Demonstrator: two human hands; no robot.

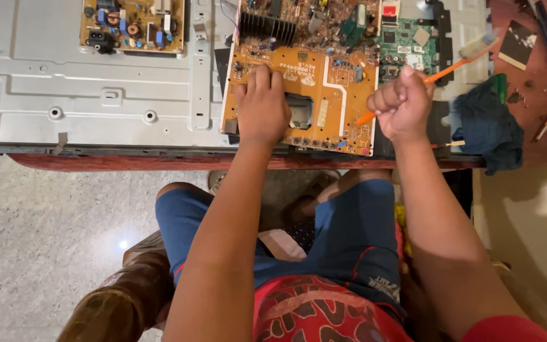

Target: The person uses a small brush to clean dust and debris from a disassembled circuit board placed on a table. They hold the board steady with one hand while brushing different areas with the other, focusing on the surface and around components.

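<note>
The right hand (402, 104) is clenching an orange brush (435, 77) whose long axis is slanting up-right from the fist, while the left hand (262, 106) is pressing flat, fingers unclosed, on the orange circuit board (324, 82) just left of the brush's lower end.

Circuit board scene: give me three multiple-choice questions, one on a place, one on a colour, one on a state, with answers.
1. Where does the left hand rest?
A. on the orange circuit board
B. on the floor
C. on the blue cloth

2. What colour is the brush handle in the right hand?
A. black
B. orange
C. white

3. How is the right hand?
A. open flat
B. pointing
C. closed in a fist

Answers: 1 A, the palm lies flat on the board; 2 B, the handle sticking out of the fist is orange; 3 C, its fingers wrap the handle.
</note>
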